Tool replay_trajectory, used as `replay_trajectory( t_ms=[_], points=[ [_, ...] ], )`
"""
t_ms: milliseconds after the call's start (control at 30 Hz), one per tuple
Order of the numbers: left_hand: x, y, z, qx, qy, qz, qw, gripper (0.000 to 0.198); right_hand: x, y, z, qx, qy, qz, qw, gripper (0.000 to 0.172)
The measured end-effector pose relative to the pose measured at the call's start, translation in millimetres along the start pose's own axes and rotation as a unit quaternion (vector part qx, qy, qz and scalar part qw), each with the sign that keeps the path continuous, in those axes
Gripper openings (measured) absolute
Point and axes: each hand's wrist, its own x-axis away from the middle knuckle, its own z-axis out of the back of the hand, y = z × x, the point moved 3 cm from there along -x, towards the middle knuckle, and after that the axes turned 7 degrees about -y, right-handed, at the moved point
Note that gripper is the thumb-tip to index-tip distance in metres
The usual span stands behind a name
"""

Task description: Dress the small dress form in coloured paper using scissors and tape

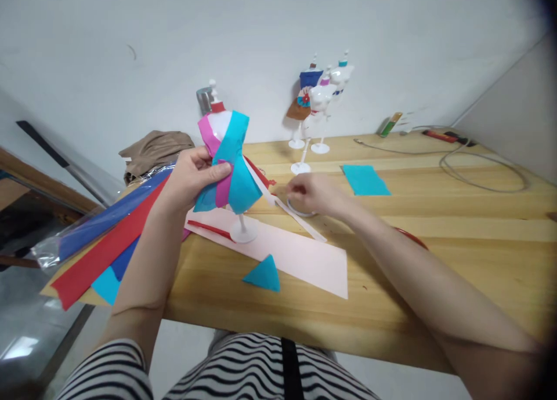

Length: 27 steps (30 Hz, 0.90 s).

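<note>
My left hand (198,174) grips a small white dress form around its waist, the thumb pressed on a magenta strip (223,192). Teal fabric (237,156) crosses the form's chest and flares below, and a red band (218,106) circles its neck. The form's round white base (243,229) is over a pale pink sheet (313,265). To the right, my right hand (307,192) is curled closed above a white round object (297,210), partly hidden by it. Whatever those fingers hold cannot be made out. Between the hands lies a narrow pale strip (300,219).
Several dressed forms, one with a white torso (322,97), stand near the wall. A teal square (366,180) and a teal triangle (264,273) lie on the table. Coloured sheets, one red (108,246), are at left beside brown cloth (157,151). A cable (487,186) loops at right.
</note>
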Motion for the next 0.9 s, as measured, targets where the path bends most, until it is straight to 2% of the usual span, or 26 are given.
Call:
replay_trajectory(
  t_ms=[67,200,267,367,533,667,800,900],
  points=[
    [1,-1,-3.6,-0.007,-0.033,0.018,0.999,0.036,-1,-2,-16,0.050,-0.056,-0.006,0.997,0.022],
    [0,-7,-15.2,-0.003,-0.095,0.047,0.994,0.032,-2,0,-38,0.134,-0.119,-0.031,0.983,0.003],
    [-1,-11,-18.7,0.004,-0.107,0.051,0.993,0.031,-3,1,-42,0.163,-0.128,-0.032,0.978,0.011],
    [-4,-17,-20.4,0.019,-0.095,0.057,0.994,0.033,-3,0,-42,0.188,-0.137,-0.029,0.972,0.021],
    [-7,-25,-21.5,0.038,-0.058,0.067,0.995,0.041,-1,-1,-39,0.201,-0.141,-0.030,0.969,0.020],
    [-9,-32,-23.2,0.022,-0.055,0.059,0.997,0.046,-2,0,-42,0.197,-0.134,-0.035,0.970,0.021],
    [-10,-37,-25.5,0.027,-0.067,0.056,0.996,0.049,-3,2,-39,0.152,-0.128,-0.047,0.979,0.015],
    [-10,-38,-26.0,0.036,-0.070,0.057,0.995,0.050,-3,5,-23,0.086,-0.105,-0.051,0.989,0.013]
  ],
)
